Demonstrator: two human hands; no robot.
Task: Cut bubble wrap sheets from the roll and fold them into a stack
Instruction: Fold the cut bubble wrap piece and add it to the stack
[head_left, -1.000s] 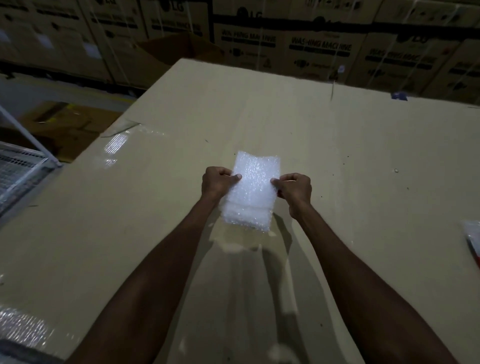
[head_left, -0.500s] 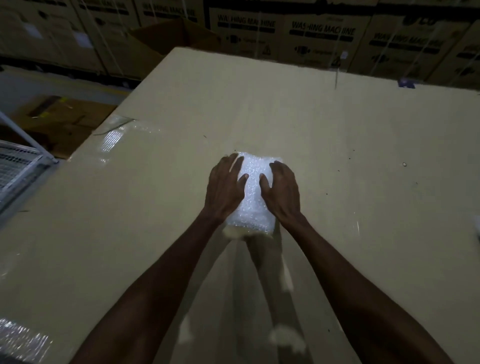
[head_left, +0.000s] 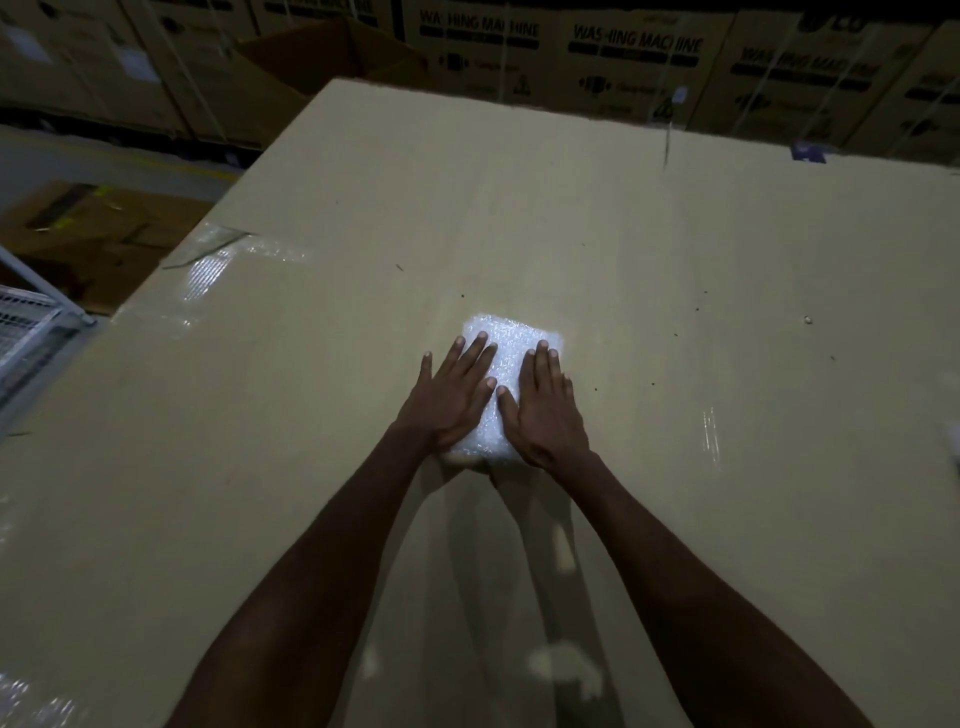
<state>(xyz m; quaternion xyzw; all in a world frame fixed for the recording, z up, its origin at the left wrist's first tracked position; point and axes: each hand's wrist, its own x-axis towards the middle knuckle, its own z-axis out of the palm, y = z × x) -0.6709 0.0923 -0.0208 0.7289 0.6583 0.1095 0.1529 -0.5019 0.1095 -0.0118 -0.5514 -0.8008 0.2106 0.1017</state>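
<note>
At the far left, a wire-mesh cage (head_left: 31, 332) is standing beside the large cardboard surface (head_left: 675, 270), and a strip of clear tape (head_left: 208, 270) is glinting on the near-left part of that surface. Moving inward, the left hand (head_left: 449, 397) is lying flat, fingers straight and slightly spread, pressing the left half of the folded bubble wrap (head_left: 506, 358), with its outer fingers overhanging onto the cardboard. The wrap is lying on the surface in front of the person, near the middle, and showing between and beyond the two hands. The right hand (head_left: 545, 410) is lying flat alongside, fingers straight and close together, pressing the right half. Neither hand is gripping anything. The step appears to be flattening of a fold. The main risk is spring-back: trapped air in the layers is likely to be pushing upward, so releasing both palms together could let the fold open. Uneven pressure from either side could slide the layers on the smooth cardboard and skew the edges. Hard pressing could burst bubbles. Further right, a small crumb (head_left: 807, 320) is lying well apart from the wrap. No roll or cutting tool is identifiable here.
</note>
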